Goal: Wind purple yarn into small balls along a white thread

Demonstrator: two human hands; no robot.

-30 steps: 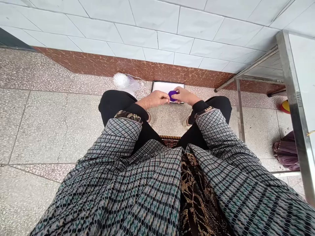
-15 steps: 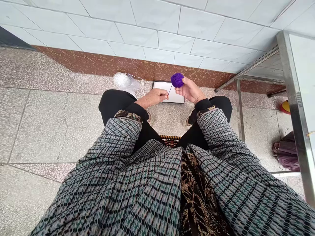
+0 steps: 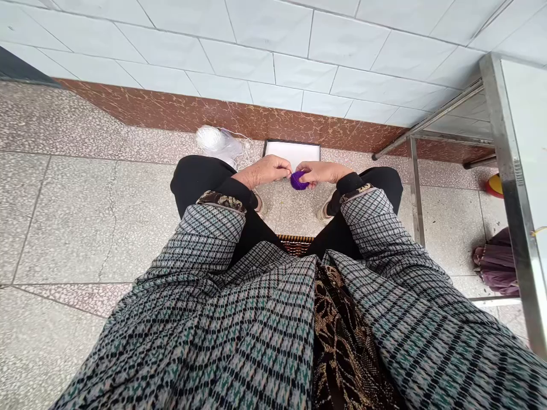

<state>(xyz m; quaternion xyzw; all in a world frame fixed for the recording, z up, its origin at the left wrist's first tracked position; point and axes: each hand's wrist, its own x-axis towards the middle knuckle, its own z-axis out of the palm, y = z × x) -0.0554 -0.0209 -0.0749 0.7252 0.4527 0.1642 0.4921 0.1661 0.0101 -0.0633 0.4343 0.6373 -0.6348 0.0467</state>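
Note:
A purple ball of yarn [image 3: 298, 181] is gripped in my right hand [image 3: 321, 172], whose fingers curl over it from above and from the right. Just left of the ball, my left hand [image 3: 272, 170] is closed in a pinch at thumb and forefinger. The strand seen between the hands half a second ago is too fine to make out now. Both hands are in front of my knees, above the speckled floor. Behind them lies a white tray [image 3: 293, 149] with a dark rim, its near edge partly covered by the hands.
White yarn in a clear plastic bag [image 3: 220, 143] rests on the floor left of the tray. A tiled wall [image 3: 273, 68] runs across the front. To the right stands a metal-framed table [image 3: 496, 108], with purple cloth [image 3: 498, 262] beneath it. A woven seat edge [image 3: 297, 245] shows between my legs.
My right hand has turned over and brought the yarn ball down and left, close to my left hand. The left hand stays almost in place, still pinching.

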